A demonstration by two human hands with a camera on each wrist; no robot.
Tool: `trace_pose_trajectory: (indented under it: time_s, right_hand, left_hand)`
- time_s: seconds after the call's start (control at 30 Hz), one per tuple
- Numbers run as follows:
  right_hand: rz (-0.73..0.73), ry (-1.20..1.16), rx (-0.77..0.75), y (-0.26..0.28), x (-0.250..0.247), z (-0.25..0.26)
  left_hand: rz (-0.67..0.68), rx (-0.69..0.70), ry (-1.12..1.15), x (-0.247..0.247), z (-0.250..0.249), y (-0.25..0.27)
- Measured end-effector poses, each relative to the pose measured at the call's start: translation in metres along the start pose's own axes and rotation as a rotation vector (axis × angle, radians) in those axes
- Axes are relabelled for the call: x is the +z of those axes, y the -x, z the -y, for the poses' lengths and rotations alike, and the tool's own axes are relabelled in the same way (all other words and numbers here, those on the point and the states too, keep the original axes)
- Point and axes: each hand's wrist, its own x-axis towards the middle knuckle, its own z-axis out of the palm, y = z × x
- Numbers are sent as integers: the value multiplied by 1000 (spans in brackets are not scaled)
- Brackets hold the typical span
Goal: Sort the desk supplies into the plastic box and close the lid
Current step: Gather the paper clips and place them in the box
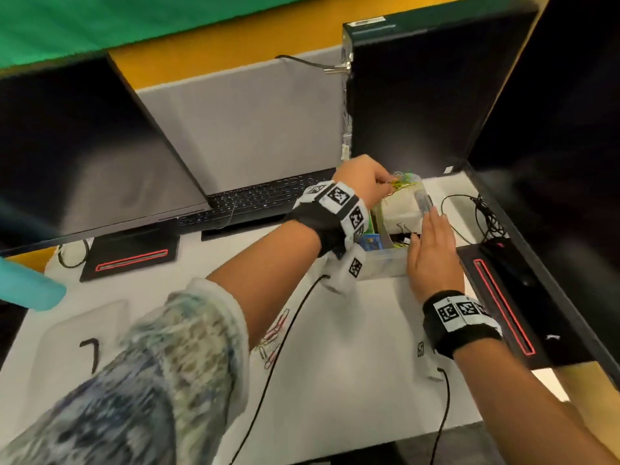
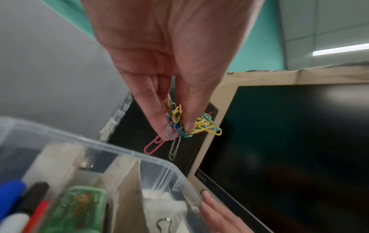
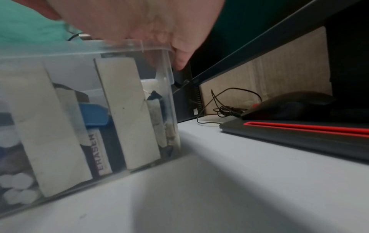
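Pinching a tangled bunch of coloured paper clips [image 2: 185,124] between thumb and fingertips, my left hand [image 1: 360,177] holds it above the far end of the plastic box [image 2: 123,154], at centre right of the head view. My right hand [image 1: 432,253] lies flat with straight fingers along the box's right rim. More paper clips [image 1: 273,333] lie loose on the white desk [image 1: 352,347], lower centre of the frame.

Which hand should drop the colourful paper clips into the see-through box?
The left hand. It already pinches the tangled bunch of colourful paper clips above the clear plastic box, while the right hand lies flat against the box's side, steadying it.
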Motion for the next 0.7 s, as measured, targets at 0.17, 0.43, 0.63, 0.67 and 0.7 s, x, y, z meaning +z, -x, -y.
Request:
trace_pose_trajectory:
  time_s: [0.17,0.43,0.63,0.67,0.7]
  right_hand:
    - [1,-35,-7,1,-4,-2]
    - [37,-21,-3,3,-7,-2]
    - [41,-32,-9,4,-11,-1]
    - [44,-29,-6,5,-10,-1]
    - [45,-27,-3,5,-10,-1]
  left_hand:
    - [66,-288,89,41,-8,-60]
    - [179,-276,-249,64,-6,-80]
    - [230,-216,-223,73,-14,-90]
    - [246,-212,-226,76,-13,-92]
    - [263,-204,-231,77,-12,-93]
